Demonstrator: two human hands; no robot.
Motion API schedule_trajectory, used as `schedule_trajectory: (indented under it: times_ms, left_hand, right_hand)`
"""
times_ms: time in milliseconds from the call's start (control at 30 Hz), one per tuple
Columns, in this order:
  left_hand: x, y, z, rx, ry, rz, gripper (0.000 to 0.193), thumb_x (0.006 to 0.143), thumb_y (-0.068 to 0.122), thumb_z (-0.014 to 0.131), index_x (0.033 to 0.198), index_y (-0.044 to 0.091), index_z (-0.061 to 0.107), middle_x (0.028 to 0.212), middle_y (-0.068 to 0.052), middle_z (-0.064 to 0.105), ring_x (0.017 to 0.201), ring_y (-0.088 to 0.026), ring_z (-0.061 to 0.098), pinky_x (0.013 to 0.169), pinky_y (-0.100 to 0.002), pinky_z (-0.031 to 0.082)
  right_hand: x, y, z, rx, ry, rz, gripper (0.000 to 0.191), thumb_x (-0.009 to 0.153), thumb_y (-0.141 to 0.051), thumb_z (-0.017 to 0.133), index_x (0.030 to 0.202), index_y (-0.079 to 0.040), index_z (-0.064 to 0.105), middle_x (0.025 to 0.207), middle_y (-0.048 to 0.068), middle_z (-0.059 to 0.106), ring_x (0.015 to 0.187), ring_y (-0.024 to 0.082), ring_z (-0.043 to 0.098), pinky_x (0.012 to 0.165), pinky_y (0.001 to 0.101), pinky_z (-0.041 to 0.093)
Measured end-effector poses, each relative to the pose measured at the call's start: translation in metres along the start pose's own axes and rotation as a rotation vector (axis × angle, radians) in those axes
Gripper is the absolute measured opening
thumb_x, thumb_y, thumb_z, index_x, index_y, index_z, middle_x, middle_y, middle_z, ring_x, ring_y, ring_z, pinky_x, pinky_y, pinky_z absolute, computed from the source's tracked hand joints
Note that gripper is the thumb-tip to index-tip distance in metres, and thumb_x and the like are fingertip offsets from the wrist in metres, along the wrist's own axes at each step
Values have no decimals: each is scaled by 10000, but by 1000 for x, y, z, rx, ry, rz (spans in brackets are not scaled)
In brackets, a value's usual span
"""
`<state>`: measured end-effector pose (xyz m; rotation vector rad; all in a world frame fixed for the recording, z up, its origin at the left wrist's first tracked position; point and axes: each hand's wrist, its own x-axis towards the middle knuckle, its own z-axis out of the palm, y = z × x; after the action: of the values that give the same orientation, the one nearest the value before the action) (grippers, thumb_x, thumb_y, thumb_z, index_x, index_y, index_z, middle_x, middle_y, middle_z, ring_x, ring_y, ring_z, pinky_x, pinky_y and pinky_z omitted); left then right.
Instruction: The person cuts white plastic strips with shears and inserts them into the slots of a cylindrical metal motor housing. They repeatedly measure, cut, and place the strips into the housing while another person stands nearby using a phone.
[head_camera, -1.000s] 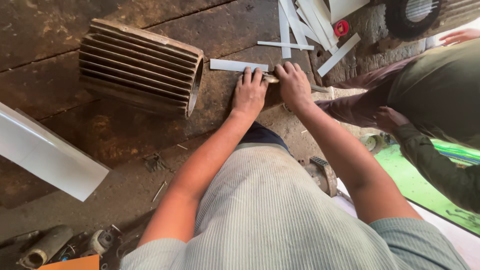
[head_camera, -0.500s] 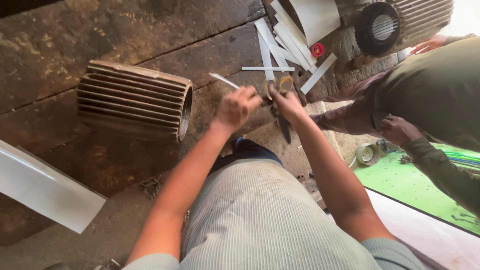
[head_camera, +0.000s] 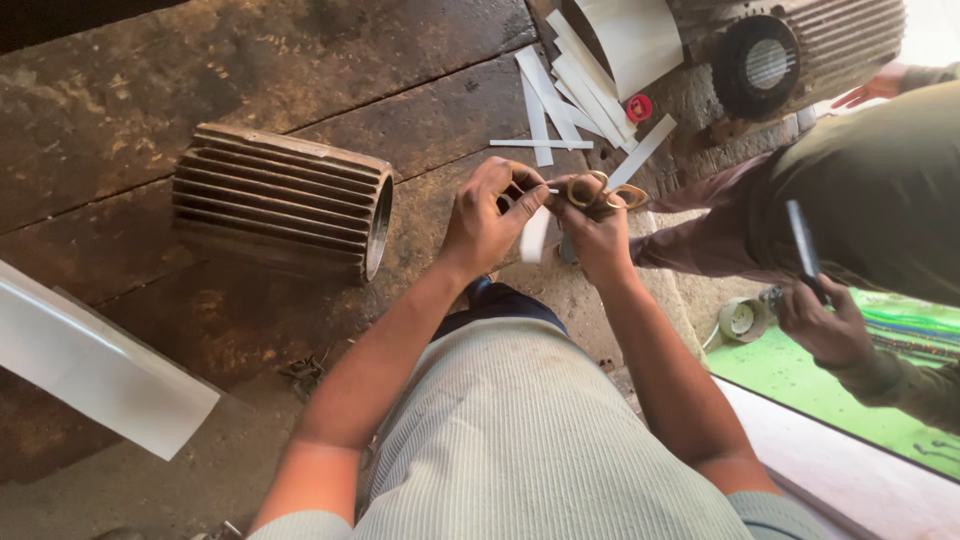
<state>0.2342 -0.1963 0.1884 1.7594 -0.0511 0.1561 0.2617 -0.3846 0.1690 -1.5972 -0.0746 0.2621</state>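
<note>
Scissors (head_camera: 600, 192) sit in my right hand (head_camera: 598, 232), just above frame center, fingers curled through the yellowish loops and clenched around them. My left hand (head_camera: 488, 222) pinches a white strip (head_camera: 534, 236) — it hangs down between both hands, long axis roughly vertical, touching the left fingers and just beside the right. I can't see the blades. More white strips (head_camera: 560, 80) lie at the top of the frame, a ribbed metal housing (head_camera: 280, 200) at the left — a co-worker's hand (head_camera: 822, 322) at the right holds a dark tool.
</note>
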Motion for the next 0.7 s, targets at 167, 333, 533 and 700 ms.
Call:
schedule_trajectory:
  times_ms: [167,333,533,700]
  left_hand:
    - [21,-37,7,185,-30,93,54,962,122,704,968,73,682,978,-65,686,920,-214,701,825,-339,592]
    - [55,-96,43,1247,-209,358,94,1013,74,617,939,73,676,923,-89,649,824,-217,624,730,-362,505]
    - [3,-135,59,987,-31,344,68,916,141,653,936,95,699,1077,-78,667,1115,-293,610,941,-431,494]
    - [-36,-139,53,884,21,356,410,899,204,648,1264,22,694,1320,-177,602,1310,-417,513,1064,-498,445]
  right_hand:
    - [0,9,2,-10,-7,-8,166,999,-118,741,1137,-32,702,937,-18,646,782,54,545,663,222,428]
    - [28,42,-1,-354,251,270,283,987,-307,687,1150,-83,630,885,32,696,738,139,622,657,296,515]
    - [43,86,0,-930,80,-160,260,893,-140,703,1134,-56,647,981,215,717,934,420,672,795,488,524]
    - [41,95,9,-1192,-17,-174,199,903,-87,609,1098,-55,637,1004,202,678,943,451,658,770,536,517]
